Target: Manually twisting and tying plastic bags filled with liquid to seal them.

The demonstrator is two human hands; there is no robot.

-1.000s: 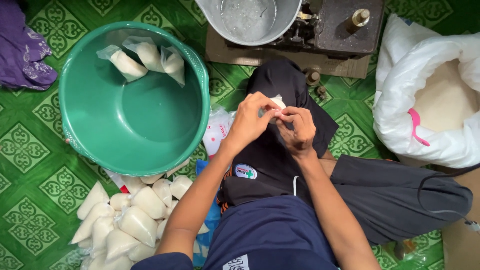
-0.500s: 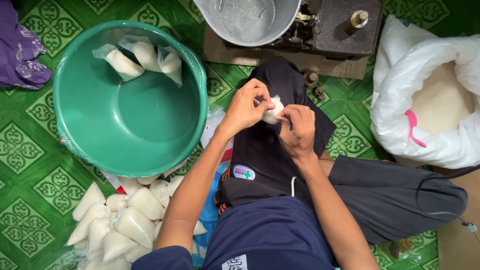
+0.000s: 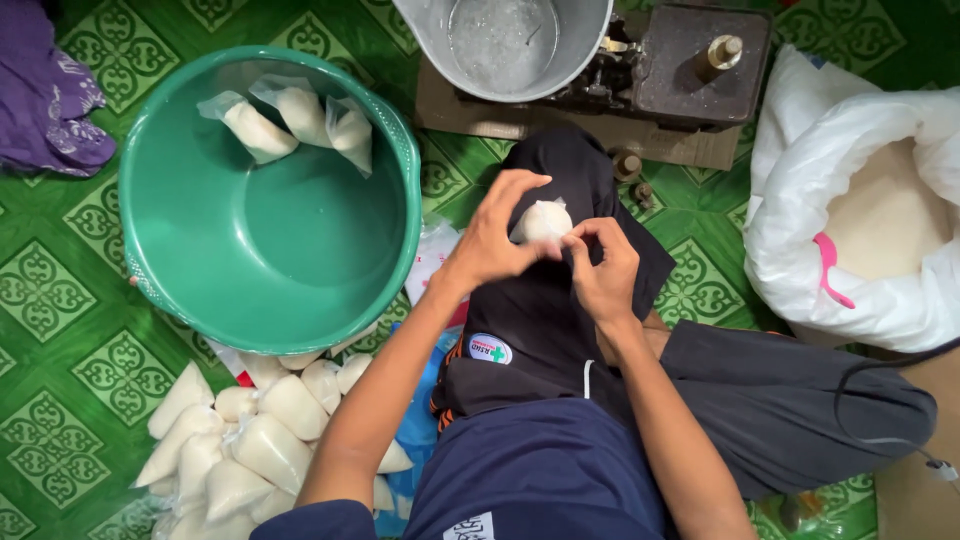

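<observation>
Over the person's dark-trousered lap (image 3: 560,330), seen from the head camera, both hands meet on a small clear bag of white grains (image 3: 543,219). The left hand (image 3: 495,235) grasps the bag from the side, fingers curled around it, while the right hand (image 3: 603,268) pinches at its lower edge with thumb and forefinger; whether the mouth is already knotted is hidden by the fingers. To the left sits a green basin (image 3: 200,270) with three filled bags (image 3: 290,115) resting against its far wall. A heap of finished bags (image 3: 240,440) lies on the green patterned floor mat (image 3: 60,290). A metal scale pan (image 3: 505,45) stands ahead, an open white sack (image 3: 850,230) to the right. Judging from this grip, a loose pinch could let the thin plastic slip and spill grains onto the trousers.
</observation>
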